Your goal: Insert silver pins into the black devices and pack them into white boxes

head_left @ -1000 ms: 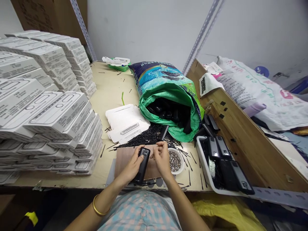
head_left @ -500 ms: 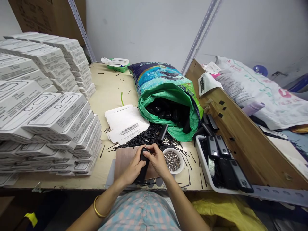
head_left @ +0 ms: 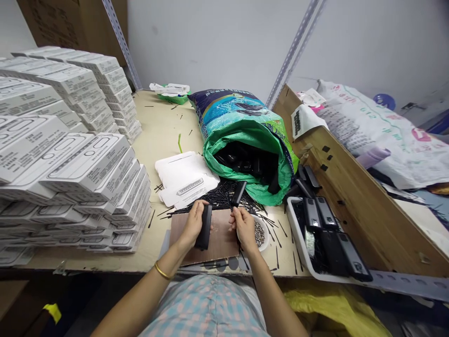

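My left hand [head_left: 191,225] grips a long black plastic part [head_left: 204,227], holding it on edge above a brown board [head_left: 220,241]. My right hand [head_left: 243,225] is a short way to its right, fingers curled in a pinch near a heap of thin black pins [head_left: 217,199]; what it pinches is too small to see. A small white bowl of little metal screws [head_left: 260,234] sits just right of that hand. Another black part [head_left: 238,193] lies on the pin heap.
Stacks of white boxes [head_left: 70,173] fill the left of the table. A flat unfolded box [head_left: 185,180] lies behind the board. A green-lined sack [head_left: 245,140] of black parts lies open, and a white tray [head_left: 298,243] with black parts sits right.
My hands have drawn apart: the right hand left the top of the black part and moved right toward the bowl. The left hand turned the part on edge and raised it slightly.
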`<state>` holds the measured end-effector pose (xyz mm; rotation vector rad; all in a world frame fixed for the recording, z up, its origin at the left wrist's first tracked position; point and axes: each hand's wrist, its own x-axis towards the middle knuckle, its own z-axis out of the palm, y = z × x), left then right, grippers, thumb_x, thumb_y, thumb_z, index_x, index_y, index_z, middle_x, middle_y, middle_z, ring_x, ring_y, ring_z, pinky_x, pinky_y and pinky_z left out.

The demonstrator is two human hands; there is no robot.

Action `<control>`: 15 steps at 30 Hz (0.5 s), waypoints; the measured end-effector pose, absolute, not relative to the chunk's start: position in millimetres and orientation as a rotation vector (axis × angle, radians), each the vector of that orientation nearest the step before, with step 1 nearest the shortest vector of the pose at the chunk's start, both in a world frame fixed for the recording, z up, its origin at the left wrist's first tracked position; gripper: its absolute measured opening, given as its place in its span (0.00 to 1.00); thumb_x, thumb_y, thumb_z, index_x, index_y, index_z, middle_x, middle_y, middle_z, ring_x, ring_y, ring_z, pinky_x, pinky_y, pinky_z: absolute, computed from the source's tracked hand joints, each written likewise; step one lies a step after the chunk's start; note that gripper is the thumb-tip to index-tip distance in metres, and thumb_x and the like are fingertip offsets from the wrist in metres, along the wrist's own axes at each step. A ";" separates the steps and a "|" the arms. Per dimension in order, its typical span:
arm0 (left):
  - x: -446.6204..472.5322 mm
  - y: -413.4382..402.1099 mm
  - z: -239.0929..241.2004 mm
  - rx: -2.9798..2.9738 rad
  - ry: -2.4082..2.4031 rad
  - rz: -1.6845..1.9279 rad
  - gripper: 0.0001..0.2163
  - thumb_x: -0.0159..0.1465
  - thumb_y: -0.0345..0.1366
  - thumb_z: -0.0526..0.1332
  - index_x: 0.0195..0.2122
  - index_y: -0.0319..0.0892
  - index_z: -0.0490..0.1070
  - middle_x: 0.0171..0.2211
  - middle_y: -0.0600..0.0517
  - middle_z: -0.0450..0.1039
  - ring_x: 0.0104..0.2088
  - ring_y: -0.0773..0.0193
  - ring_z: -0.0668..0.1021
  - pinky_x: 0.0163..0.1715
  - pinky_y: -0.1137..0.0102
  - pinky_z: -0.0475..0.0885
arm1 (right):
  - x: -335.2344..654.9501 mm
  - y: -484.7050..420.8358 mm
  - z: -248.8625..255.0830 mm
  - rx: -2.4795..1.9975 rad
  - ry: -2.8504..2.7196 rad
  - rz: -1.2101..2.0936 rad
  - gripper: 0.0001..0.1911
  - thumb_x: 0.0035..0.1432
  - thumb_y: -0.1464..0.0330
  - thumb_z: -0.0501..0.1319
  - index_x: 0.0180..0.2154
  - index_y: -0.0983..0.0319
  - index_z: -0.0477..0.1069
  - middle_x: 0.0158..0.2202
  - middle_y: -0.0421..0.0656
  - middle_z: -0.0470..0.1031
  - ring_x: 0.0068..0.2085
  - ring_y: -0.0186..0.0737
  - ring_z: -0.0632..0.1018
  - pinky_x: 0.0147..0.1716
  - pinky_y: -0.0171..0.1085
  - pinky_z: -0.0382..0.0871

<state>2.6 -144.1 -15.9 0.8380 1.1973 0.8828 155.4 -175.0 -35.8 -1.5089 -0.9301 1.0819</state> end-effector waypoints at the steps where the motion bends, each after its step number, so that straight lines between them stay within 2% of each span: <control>1: 0.3 -137.7 -17.8 0.797 1.204 0.908 0.19 0.64 0.55 0.50 0.45 0.44 0.59 0.26 0.55 0.66 0.16 0.67 0.71 0.13 0.71 0.67 | 163.8 -180.1 -36.1 -1.519 -0.901 1.072 0.22 0.59 0.50 0.53 0.29 0.62 0.62 0.22 0.38 0.65 0.18 0.32 0.65 0.19 0.34 0.64; 5: -6.3 -120.3 -25.2 0.655 1.219 0.986 0.17 0.67 0.49 0.49 0.49 0.42 0.59 0.30 0.51 0.70 0.17 0.69 0.72 0.16 0.72 0.70 | 195.2 -201.9 -40.4 -1.691 -0.966 0.964 0.21 0.61 0.50 0.51 0.29 0.62 0.62 0.24 0.40 0.67 0.19 0.34 0.66 0.21 0.36 0.64; 9: -7.3 -118.5 -28.7 0.561 1.189 1.032 0.17 0.69 0.47 0.46 0.48 0.38 0.62 0.35 0.47 0.72 0.20 0.69 0.73 0.20 0.72 0.71 | 209.4 -215.2 -50.9 -1.877 -1.330 0.719 0.13 0.59 0.59 0.54 0.31 0.62 0.68 0.31 0.46 0.71 0.33 0.44 0.72 0.37 0.43 0.64; 11: -8.3 -121.2 -27.7 0.544 1.154 1.042 0.17 0.67 0.47 0.50 0.46 0.37 0.63 0.37 0.45 0.72 0.24 0.68 0.74 0.24 0.71 0.72 | 209.2 -218.0 -55.1 -1.875 -1.379 0.687 0.10 0.56 0.62 0.56 0.31 0.62 0.70 0.34 0.47 0.72 0.39 0.47 0.71 0.43 0.44 0.62; 15: -9.5 -130.5 -24.8 0.636 1.089 1.047 0.23 0.58 0.48 0.62 0.50 0.42 0.61 0.43 0.48 0.71 0.32 0.66 0.76 0.30 0.72 0.73 | 199.3 -214.1 -53.0 -1.819 -1.422 0.595 0.11 0.59 0.64 0.53 0.33 0.63 0.70 0.34 0.47 0.72 0.38 0.45 0.70 0.40 0.41 0.62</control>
